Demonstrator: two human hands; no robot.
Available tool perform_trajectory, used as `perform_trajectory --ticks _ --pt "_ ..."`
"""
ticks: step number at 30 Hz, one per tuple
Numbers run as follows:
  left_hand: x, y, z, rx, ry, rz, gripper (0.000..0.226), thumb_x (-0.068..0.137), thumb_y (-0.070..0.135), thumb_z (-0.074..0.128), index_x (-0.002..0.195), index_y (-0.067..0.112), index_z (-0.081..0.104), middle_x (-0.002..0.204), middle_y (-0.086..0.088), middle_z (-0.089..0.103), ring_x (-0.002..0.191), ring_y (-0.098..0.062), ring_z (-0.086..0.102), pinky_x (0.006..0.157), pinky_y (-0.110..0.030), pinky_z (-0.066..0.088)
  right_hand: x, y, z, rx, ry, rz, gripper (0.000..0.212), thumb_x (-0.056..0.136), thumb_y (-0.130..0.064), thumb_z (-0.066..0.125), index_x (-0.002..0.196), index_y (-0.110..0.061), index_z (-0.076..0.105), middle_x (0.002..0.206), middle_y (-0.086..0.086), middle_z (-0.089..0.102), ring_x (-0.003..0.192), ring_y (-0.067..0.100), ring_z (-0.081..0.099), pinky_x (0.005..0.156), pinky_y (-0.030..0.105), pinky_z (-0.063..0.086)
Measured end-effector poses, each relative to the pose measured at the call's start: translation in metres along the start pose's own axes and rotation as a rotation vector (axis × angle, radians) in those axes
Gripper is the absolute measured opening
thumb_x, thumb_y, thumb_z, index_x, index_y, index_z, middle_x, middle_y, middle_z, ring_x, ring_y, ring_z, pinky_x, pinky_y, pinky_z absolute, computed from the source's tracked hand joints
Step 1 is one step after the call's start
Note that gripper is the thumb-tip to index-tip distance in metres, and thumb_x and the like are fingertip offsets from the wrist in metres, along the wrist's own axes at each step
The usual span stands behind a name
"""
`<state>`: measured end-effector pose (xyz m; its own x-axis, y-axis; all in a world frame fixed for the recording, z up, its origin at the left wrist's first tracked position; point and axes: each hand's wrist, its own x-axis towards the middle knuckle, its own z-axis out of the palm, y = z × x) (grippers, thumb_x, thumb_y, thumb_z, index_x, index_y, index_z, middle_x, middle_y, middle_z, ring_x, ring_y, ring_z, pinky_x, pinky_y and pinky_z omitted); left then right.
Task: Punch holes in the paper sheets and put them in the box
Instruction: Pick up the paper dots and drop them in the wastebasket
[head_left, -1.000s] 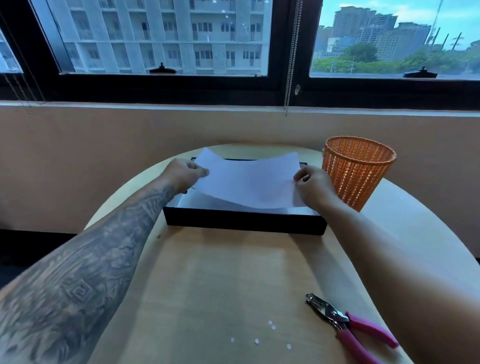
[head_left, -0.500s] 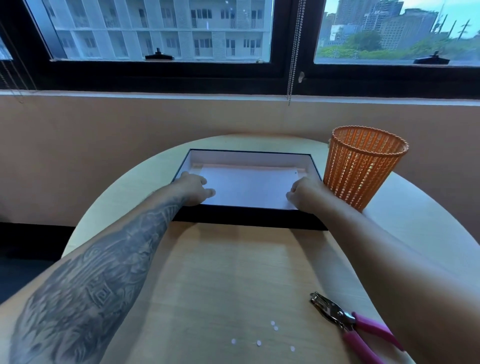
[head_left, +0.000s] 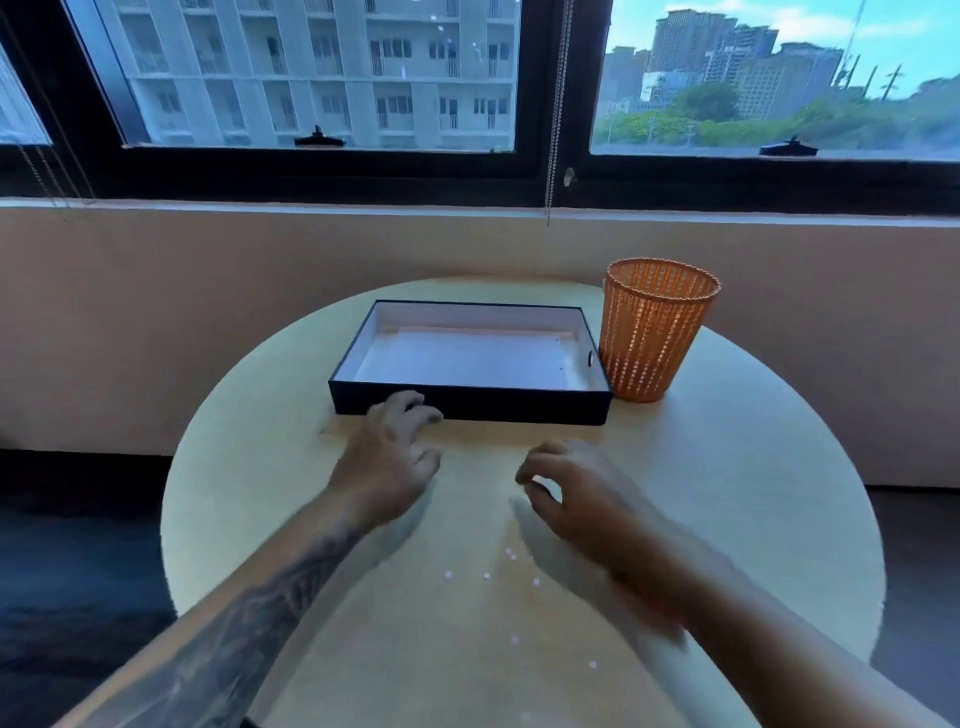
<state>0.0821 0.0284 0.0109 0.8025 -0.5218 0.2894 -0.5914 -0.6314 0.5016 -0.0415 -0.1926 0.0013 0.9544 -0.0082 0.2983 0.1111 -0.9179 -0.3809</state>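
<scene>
Black box (head_left: 470, 405) with white sheet (head_left: 467, 358), orange lattice basket (head_left: 649, 332), pale wood table (head_left: 753, 467).

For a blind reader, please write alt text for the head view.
The left hand and right hand, both empty, hover over a round pale wooden table. Beyond them a shallow black rectangular box holds a white paper sheet, with an orange mesh basket at its right. White paper dots lie nearby.

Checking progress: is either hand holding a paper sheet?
No, the left hand and right hand are empty; the white paper sheet lies inside the shallow black box.
</scene>
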Motion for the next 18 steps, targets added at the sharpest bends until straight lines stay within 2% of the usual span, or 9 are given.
perform_trajectory --ticks 2,4,6,8,11,14,16,18 --pt "-0.034 0.009 0.006 -0.031 -0.057 0.003 0.034 0.082 0.033 0.057 0.111 0.020 0.071 0.124 0.003 0.060 0.121 -0.021 0.051 0.101 -0.024 0.035 -0.030 -0.010 0.002 -0.050 -0.078 -0.057 0.028 0.090 -0.022 0.052 0.103 -0.026 0.076 0.108 -0.008 0.074 0.097 0.017 0.065 0.085 0.033 0.051" --pt "-0.065 0.016 0.013 -0.034 -0.078 0.019 0.026 0.084 0.034 0.056 0.103 0.026 0.072 0.109 0.012 0.061 0.110 -0.015 0.052 0.098 -0.027 0.042 -0.053 -0.020 0.002 -0.084 -0.142 -0.108 0.041 0.094 -0.031 0.038 0.112 -0.028 0.074 0.119 -0.010 0.072 0.103 0.015 0.061 0.089 0.032 0.048" --pt "-0.091 0.021 0.020 -0.015 -0.057 0.046 0.016 0.088 0.032 0.058 0.099 0.030 0.070 0.100 0.019 0.057 0.103 -0.009 0.050 0.092 -0.029 0.046 -0.069 -0.025 0.003 -0.107 -0.188 -0.126 0.041 0.095 -0.035 0.037 0.117 -0.028 0.071 0.128 -0.008 0.068 0.109 0.018 0.059 0.095 0.032 0.045" --pt "-0.109 0.025 0.025 0.005 -0.041 0.063 0.014 0.092 0.030 0.057 0.099 0.029 0.069 0.101 0.020 0.056 0.103 -0.007 0.047 0.091 -0.031 0.047 -0.076 -0.026 0.005 -0.134 -0.210 -0.137 0.039 0.098 -0.035 0.038 0.122 -0.026 0.068 0.133 -0.005 0.064 0.114 0.022 0.058 0.100 0.035 0.045" --pt "-0.131 0.030 0.028 -0.032 -0.036 0.035 0.020 0.095 0.032 0.055 0.108 0.025 0.069 0.114 0.017 0.057 0.115 -0.007 0.045 0.099 -0.034 0.045 -0.083 -0.028 0.004 -0.154 -0.207 -0.142 0.040 0.103 -0.037 0.035 0.124 -0.025 0.067 0.134 -0.004 0.063 0.116 0.023 0.057 0.097 0.038 0.047" --pt "-0.146 0.040 0.027 0.017 -0.080 0.045 0.050 0.091 0.054 0.052 0.126 0.020 0.064 0.134 0.008 0.054 0.130 -0.011 0.041 0.112 -0.034 0.036 -0.094 -0.026 0.001 -0.102 -0.184 -0.131 0.028 0.105 -0.032 0.047 0.124 -0.027 0.067 0.135 -0.008 0.062 0.120 0.020 0.055 0.100 0.039 0.047" --pt "-0.154 0.046 0.028 0.121 -0.161 0.079 0.080 0.082 0.076 0.045 0.137 0.019 0.056 0.145 0.004 0.047 0.139 -0.017 0.035 0.117 -0.036 0.029 -0.106 -0.025 -0.003 -0.068 -0.196 -0.113 0.032 0.105 -0.038 0.044 0.126 -0.028 0.066 0.139 -0.010 0.059 0.128 0.016 0.051 0.106 0.039 0.044" --pt "-0.159 0.049 0.029 0.233 -0.240 0.081 0.107 0.071 0.093 0.029 0.149 0.020 0.042 0.157 0.002 0.033 0.149 -0.021 0.021 0.122 -0.039 0.019 -0.118 -0.023 -0.009 -0.051 -0.215 -0.081 0.037 0.102 -0.038 0.045 0.133 -0.029 0.063 0.147 -0.011 0.054 0.138 0.011 0.042 0.115 0.033 0.034"
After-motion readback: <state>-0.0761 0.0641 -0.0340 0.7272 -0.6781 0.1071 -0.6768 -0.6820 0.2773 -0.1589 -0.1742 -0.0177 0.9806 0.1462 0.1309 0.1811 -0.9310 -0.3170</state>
